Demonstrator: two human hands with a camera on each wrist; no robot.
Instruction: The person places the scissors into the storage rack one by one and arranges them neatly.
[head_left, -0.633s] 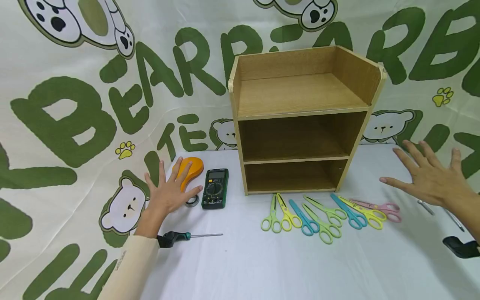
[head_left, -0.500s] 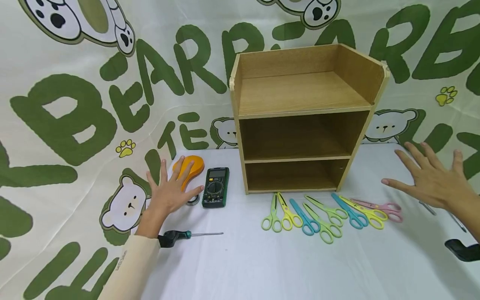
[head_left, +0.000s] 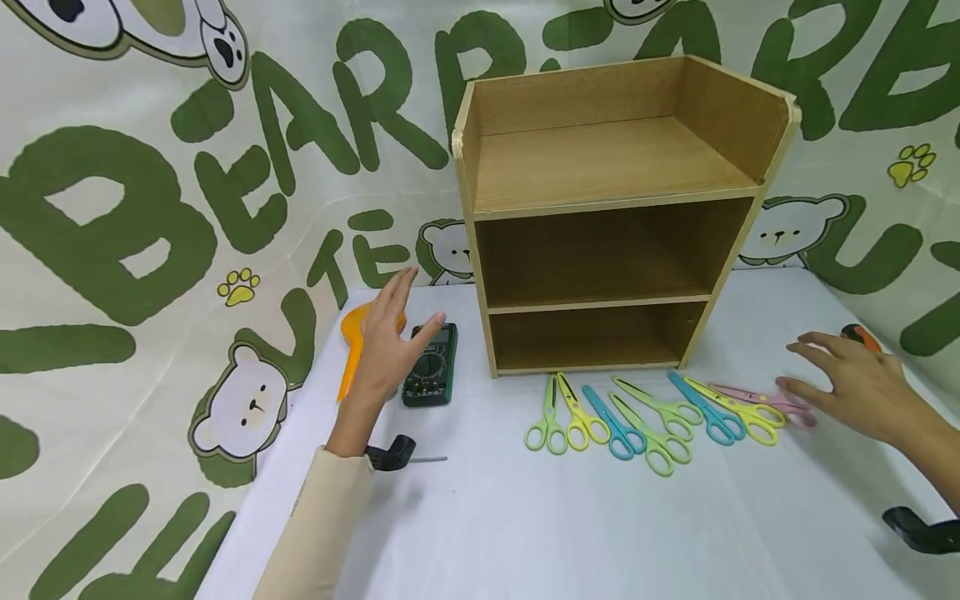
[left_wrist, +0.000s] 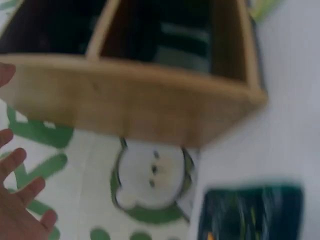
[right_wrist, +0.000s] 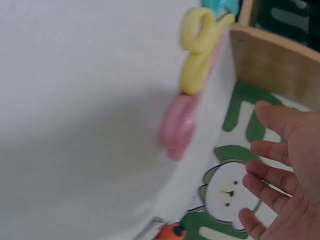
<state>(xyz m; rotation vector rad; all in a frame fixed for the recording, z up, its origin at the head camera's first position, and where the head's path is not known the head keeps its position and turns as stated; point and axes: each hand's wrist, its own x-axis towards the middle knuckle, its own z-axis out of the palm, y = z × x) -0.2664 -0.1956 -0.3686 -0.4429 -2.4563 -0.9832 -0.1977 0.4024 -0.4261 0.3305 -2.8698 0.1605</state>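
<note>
The left hand [head_left: 386, 346] has lifted off the table since a moment ago. Then it lay flat over the orange tool [head_left: 352, 350]. Now it hangs in the air, tipped on its edge, just above the green meter [head_left: 431, 375], near the left edge of the table [head_left: 525, 525]. Its fingers are spread and loose, and it holds nothing. The black-handled screwdriver [head_left: 393, 454] lies by its wrist, closer to the front edge.

The right hand [head_left: 851, 383] has come down low and moved toward the middle. Its fingers are straight and spread, and it pinches nothing. Its fingertips are right at the pink scissors [head_left: 765, 402], the last pair in the row of scissors [head_left: 645, 421] in front of the wooden shelf [head_left: 615, 208]. It cannot be told if they touch.

So it looks like the hands are done resting, and each one is now going for a thing: the left for the meter, the right for the pink scissors
</note>
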